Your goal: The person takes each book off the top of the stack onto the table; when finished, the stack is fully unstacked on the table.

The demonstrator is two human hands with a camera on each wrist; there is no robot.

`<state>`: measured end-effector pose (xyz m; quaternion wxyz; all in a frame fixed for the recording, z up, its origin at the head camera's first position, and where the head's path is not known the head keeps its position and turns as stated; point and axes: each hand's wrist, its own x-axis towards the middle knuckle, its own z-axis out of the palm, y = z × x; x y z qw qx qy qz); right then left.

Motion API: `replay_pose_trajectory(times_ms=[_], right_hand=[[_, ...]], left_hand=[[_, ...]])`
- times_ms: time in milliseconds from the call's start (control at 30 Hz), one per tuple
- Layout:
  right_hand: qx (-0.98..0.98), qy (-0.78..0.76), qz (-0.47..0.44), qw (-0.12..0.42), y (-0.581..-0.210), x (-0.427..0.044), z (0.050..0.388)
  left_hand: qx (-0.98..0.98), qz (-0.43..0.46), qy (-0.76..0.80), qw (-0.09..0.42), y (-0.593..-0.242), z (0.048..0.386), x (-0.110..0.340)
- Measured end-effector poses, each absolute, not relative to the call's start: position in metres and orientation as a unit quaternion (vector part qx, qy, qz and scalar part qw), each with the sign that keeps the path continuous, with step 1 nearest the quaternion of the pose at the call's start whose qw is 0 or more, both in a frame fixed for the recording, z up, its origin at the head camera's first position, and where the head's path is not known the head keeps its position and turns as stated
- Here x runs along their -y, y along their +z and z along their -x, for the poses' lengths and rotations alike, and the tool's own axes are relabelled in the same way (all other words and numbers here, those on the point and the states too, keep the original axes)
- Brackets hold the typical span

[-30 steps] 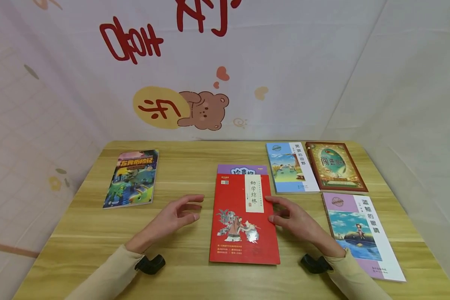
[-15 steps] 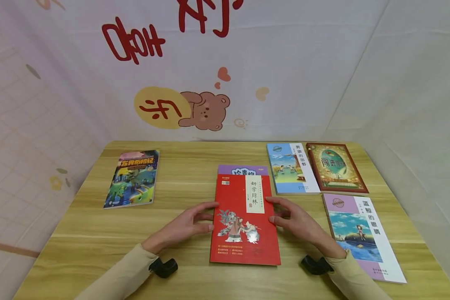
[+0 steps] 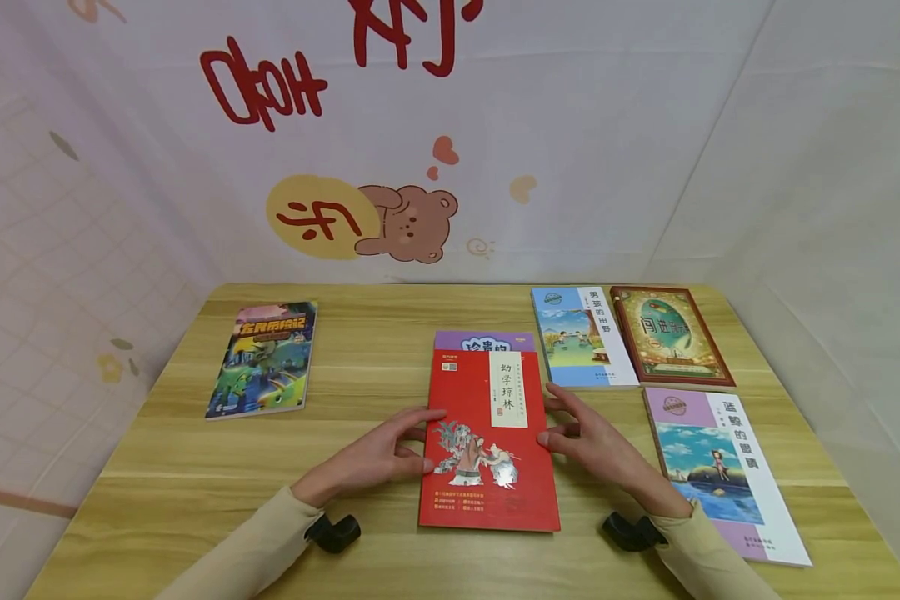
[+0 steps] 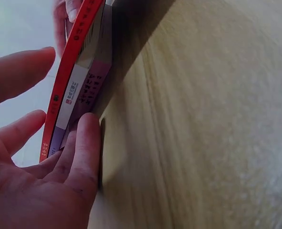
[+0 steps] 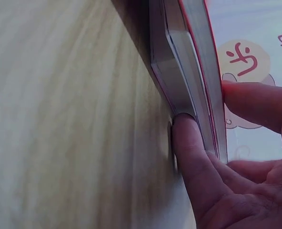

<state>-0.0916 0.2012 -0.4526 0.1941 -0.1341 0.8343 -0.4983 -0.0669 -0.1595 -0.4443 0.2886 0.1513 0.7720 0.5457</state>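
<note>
A red book (image 3: 495,450) lies in the middle of the table on a stack; a purple cover (image 3: 523,340) sticks out at its far edge. My left hand (image 3: 375,458) holds the stack's left side, one fingertip over the red cover. In the left wrist view its fingers lie along the spines below the red book (image 4: 60,90), the lowest fingertip by the tabletop. My right hand (image 3: 600,446) is at the right side. In the right wrist view that hand (image 5: 241,200) has its thumb at the top cover's edge and a fingertip at the stack's underside.
A colourful book (image 3: 266,358) lies at the far left. At the right are a blue-and-white book (image 3: 581,337), a brown-framed green book (image 3: 671,333) and a purple-and-white book (image 3: 720,475). A printed white cloth (image 3: 585,125) hangs behind the table.
My left hand has moved right from beside the stack to its left edge. The right hand's upper finger has shifted slightly off the cover's edge. The books have stayed in place.
</note>
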Motion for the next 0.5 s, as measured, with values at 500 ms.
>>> replay_pose_trajectory(times_ms=[500], right_hand=[[-0.826, -0.5, 0.19, 0.179, -0.4518, -0.2004, 0.0928]], left_hand=[[-0.751, -0.139, 0.571, 0.301, -0.4466, 0.0694, 0.1635]])
